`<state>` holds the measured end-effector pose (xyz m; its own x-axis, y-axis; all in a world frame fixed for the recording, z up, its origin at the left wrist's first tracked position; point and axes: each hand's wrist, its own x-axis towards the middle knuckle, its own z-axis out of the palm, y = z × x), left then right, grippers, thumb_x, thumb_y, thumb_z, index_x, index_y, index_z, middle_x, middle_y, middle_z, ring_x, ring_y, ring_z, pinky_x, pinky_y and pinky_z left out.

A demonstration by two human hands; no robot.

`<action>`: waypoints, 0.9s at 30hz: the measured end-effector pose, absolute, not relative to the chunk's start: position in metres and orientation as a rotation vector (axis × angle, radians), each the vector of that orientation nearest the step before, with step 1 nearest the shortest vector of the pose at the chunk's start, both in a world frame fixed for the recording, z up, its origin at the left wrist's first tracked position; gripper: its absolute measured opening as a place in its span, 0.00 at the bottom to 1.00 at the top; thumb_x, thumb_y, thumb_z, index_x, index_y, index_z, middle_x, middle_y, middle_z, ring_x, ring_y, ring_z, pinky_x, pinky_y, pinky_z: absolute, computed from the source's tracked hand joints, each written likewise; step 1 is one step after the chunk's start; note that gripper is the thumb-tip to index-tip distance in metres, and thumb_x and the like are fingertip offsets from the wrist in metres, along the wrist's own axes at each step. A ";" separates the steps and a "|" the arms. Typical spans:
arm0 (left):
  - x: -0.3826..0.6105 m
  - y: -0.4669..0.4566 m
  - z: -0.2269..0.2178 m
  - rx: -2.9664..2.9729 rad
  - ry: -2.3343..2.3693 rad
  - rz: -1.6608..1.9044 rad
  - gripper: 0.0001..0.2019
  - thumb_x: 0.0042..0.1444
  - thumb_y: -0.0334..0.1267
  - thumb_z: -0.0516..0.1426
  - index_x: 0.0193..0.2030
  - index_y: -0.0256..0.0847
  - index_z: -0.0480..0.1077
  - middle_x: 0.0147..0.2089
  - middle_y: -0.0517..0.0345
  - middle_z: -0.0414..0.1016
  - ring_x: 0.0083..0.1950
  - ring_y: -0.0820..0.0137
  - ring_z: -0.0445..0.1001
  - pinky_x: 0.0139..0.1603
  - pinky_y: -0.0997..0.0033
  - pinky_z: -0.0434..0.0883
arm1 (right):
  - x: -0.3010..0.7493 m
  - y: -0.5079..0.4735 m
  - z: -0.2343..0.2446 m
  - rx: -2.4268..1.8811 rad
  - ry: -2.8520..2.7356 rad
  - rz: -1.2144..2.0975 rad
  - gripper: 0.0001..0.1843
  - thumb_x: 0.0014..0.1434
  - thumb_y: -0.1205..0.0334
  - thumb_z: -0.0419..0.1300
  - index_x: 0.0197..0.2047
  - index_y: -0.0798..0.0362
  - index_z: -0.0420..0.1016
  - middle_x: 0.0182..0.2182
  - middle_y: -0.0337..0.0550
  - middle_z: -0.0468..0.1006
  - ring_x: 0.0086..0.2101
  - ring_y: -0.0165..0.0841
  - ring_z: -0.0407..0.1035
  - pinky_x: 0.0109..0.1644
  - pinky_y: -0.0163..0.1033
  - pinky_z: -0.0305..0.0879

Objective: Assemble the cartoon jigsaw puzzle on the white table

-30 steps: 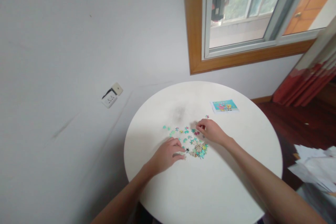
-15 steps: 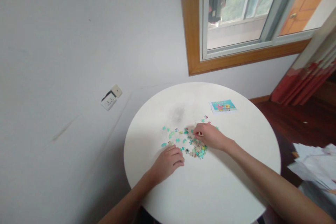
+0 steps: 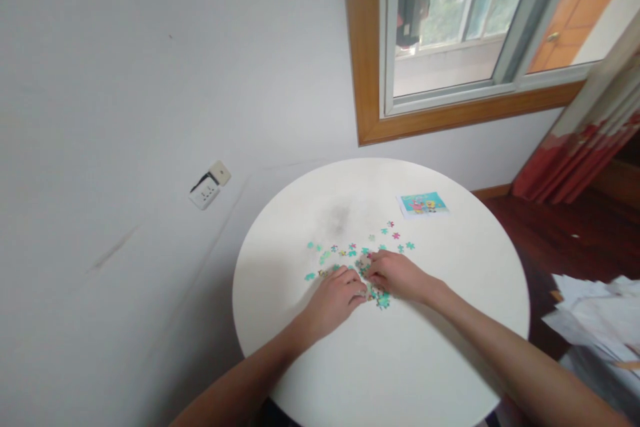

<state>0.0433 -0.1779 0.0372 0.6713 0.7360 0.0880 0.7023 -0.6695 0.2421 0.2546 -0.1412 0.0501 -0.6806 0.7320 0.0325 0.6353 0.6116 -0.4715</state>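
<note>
A scatter of small jigsaw pieces (image 3: 350, 252), mostly teal with some pink and tan, lies in the middle of a round white table (image 3: 390, 360). My left hand (image 3: 334, 299) rests on the pile's near left side, fingers curled down onto the pieces. My right hand (image 3: 395, 275) lies on the pile's right side, fingers bent and touching pieces close to the left hand's fingertips. Whether either hand grips a piece is hidden under the fingers. A few loose pieces (image 3: 396, 236) lie beyond the right hand.
A small colourful picture card (image 3: 423, 203) lies at the table's far right. A wall with a socket (image 3: 206, 188) stands behind the table, a wood-framed window (image 3: 450, 33) above it. A red curtain (image 3: 580, 160) and white papers (image 3: 600, 320) are on the right.
My right hand has drawn back from the far pieces to the pile's near side. My left hand moved right to meet it. Loose pieces beyond the right hand are now uncovered.
</note>
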 end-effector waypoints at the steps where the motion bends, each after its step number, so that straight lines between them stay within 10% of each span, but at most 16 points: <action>1: 0.044 -0.178 0.036 2.710 1.172 0.265 0.08 0.66 0.41 0.57 0.39 0.44 0.77 0.41 0.57 0.76 0.48 0.64 0.70 0.47 0.64 0.64 | 0.257 -0.140 0.052 -1.160 -2.580 0.650 0.12 0.59 0.72 0.56 0.31 0.52 0.79 0.34 0.44 0.78 0.40 0.35 0.70 0.42 0.34 0.59; 27: 0.036 -0.181 0.044 2.524 1.122 0.347 0.06 0.62 0.38 0.60 0.35 0.42 0.77 0.36 0.57 0.77 0.41 0.66 0.73 0.47 0.65 0.66 | 0.302 -0.155 0.043 -1.349 -2.433 0.625 0.14 0.58 0.74 0.56 0.41 0.49 0.79 0.41 0.43 0.77 0.39 0.32 0.72 0.41 0.34 0.59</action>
